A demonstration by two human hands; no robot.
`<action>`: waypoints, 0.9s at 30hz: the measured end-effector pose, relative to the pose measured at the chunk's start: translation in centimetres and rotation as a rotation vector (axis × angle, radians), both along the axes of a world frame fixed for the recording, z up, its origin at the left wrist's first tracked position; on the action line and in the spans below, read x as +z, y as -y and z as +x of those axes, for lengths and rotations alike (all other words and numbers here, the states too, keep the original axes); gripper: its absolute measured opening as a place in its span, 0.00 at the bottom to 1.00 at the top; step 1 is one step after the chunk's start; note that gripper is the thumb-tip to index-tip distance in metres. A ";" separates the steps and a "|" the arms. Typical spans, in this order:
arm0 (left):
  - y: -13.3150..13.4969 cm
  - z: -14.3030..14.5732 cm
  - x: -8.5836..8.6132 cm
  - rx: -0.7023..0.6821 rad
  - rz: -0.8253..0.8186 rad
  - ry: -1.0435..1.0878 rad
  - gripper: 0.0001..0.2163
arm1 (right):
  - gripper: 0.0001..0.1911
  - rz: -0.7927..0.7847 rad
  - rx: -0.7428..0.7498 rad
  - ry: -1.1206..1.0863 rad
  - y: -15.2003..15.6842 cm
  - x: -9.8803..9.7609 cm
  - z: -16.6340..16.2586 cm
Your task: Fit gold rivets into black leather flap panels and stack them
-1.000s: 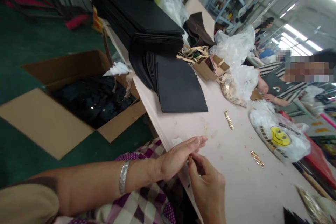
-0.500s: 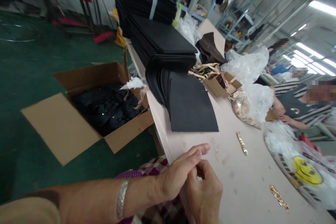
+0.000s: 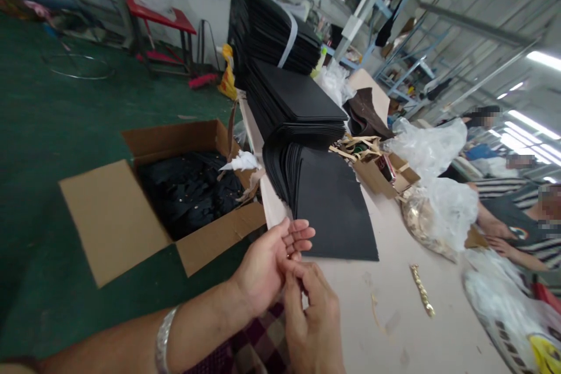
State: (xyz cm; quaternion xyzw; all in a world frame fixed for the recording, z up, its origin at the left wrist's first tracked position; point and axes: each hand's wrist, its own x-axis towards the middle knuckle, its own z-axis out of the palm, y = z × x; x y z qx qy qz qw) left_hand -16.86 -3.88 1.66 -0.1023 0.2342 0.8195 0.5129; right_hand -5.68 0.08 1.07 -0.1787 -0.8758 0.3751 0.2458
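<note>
My left hand, with a silver bracelet on its wrist, is turned palm up, its fingers loosely bent and apart. My right hand touches the left palm with thumb and fingertips pinched together. A tiny shiny spot shows at the pinch, too small to name. Just beyond both hands, folded black sheets lie on the pale table. To the right of the hands rests a short gold chain.
At left on the green floor stands an open cardboard box holding black pieces. A tall black stack rises at the table's far end. Plastic bags and a small carton line the right side, where another person sits.
My left hand has rolled to face palm up, and my right fingertips now pinch at its palm. The view has shifted, leaving a second gold chain out of sight.
</note>
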 end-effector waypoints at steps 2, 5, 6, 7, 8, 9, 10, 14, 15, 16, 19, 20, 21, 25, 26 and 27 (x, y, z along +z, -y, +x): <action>-0.1 -0.8 -0.1 0.014 -0.009 0.017 0.12 | 0.12 -0.078 0.058 0.017 -1.2 0.5 -0.8; -0.2 -1.2 -0.4 0.034 -0.041 0.012 0.13 | 0.12 0.042 -0.066 0.016 -5.0 0.6 -2.2; -0.2 -1.3 -0.6 0.053 -0.077 -0.026 0.12 | 0.12 0.144 -0.143 0.030 -6.7 0.4 -2.7; -0.2 -1.3 -0.8 0.065 -0.123 -0.084 0.12 | 0.13 0.258 -0.211 0.062 -8.4 0.1 -3.1; 0.0 -1.4 -1.1 0.069 -0.171 -0.159 0.11 | 0.14 0.366 -0.251 0.119 -9.9 -0.3 -3.3; 0.3 -1.4 -1.5 0.060 -0.219 -0.246 0.11 | 0.14 0.458 -0.266 0.185 -11.3 -0.7 -3.3; 0.7 -1.5 -1.9 0.041 -0.261 -0.338 0.11 | 0.15 0.523 -0.257 0.252 -12.3 -1.1 -3.0; 2.7 -1.4 -3.0 -0.111 -0.348 -0.622 0.18 | 0.15 0.562 -0.127 0.363 -12.1 -2.7 0.1; 3.2 -1.3 -3.1 -0.155 -0.367 -0.654 0.20 | 0.15 0.537 -0.100 0.358 -11.2 -2.9 1.3; 3.5 -1.1 -3.1 -0.200 -0.379 -0.678 0.21 | 0.15 0.502 -0.071 0.347 -10.2 -3.0 2.5; 4.1 -0.2 -3.0 -0.340 -0.314 -0.695 0.20 | 0.14 0.285 0.000 0.333 -7.1 -2.8 5.9; 4.1 0.2 -3.0 -0.386 -0.252 -0.684 0.19 | 0.14 0.178 0.011 0.335 -6.3 -2.7 6.7; 4.1 0.6 -3.1 -0.430 -0.186 -0.667 0.18 | 0.13 0.066 0.005 0.339 -5.7 -2.5 7.3; 3.8 1.8 -3.6 -0.505 -0.193 -0.589 0.17 | 0.13 -0.333 -0.176 0.258 -5.0 -2.3 8.0; 3.7 1.9 -3.6 -0.502 -0.228 -0.572 0.16 | 0.15 -0.412 -0.223 0.236 -5.2 -2.3 7.8; 3.6 1.8 -3.5 -0.499 -0.249 -0.558 0.16 | 0.17 -0.484 -0.254 0.218 -5.5 -2.3 7.5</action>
